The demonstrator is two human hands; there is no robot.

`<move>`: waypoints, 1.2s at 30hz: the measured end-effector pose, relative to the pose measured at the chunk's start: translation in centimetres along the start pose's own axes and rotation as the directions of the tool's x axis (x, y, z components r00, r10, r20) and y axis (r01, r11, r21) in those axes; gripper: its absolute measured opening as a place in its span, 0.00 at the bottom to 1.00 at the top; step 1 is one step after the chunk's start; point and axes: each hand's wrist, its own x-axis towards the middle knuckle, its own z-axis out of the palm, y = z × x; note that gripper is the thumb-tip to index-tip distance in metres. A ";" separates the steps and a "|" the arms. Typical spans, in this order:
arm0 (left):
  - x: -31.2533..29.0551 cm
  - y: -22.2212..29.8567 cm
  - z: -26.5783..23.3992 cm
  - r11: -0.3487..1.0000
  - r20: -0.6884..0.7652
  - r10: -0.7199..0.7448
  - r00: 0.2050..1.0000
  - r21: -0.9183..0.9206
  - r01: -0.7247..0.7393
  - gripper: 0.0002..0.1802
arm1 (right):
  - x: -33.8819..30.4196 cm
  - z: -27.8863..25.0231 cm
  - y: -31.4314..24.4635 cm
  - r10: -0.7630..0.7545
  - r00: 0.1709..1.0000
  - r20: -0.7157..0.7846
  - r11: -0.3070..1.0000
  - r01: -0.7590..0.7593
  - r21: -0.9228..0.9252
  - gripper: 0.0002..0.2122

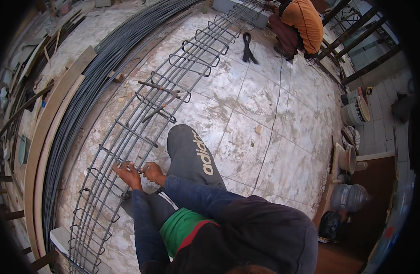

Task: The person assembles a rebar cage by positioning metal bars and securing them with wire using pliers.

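A long rebar cage (132, 132) of steel bars and bent stirrups runs from the lower left to the top of the view. My left hand (128, 175) is at its near side, fingers bent together over a bar beside a stirrup. Close by on the right, my right hand (153, 172) is closed in a pinch at the cage's edge. Whatever thin piece the fingers hold is too small to make out. Farther along, a pair of pincers (171, 95) with orange-brown handles lies across the bars.
A bundle of loose rebar (89, 96) and wooden planks (59, 107) lie left of the cage. A black looped wire bundle (247, 48) rests on the tiled floor near a crouching person in orange (306, 23). White buckets (356, 112) and a water jug (349, 197) stand at right.
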 end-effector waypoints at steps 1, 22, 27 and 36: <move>0.0 0.0 -0.1 1.000 -0.004 0.000 1.000 0.000 0.000 0.08 | -0.1 0.1 -0.1 0.012 1.000 -0.011 0.998 -0.013 -0.054 0.08; 2.7 -0.1 -1.2 0.995 0.111 -0.036 0.993 0.095 0.026 0.11 | -4.0 0.4 -1.7 -0.344 0.939 0.001 0.752 0.276 -0.599 0.19; 2.9 0.1 -2.5 0.985 0.235 -0.157 0.959 0.113 0.134 0.11 | -4.6 0.7 -1.8 -0.360 0.932 0.043 0.694 0.298 -0.656 0.17; 3.8 0.7 -3.0 0.989 0.259 -0.133 0.957 0.102 0.110 0.10 | -3.4 1.1 -1.6 -0.349 0.937 -0.015 0.705 0.252 -0.662 0.16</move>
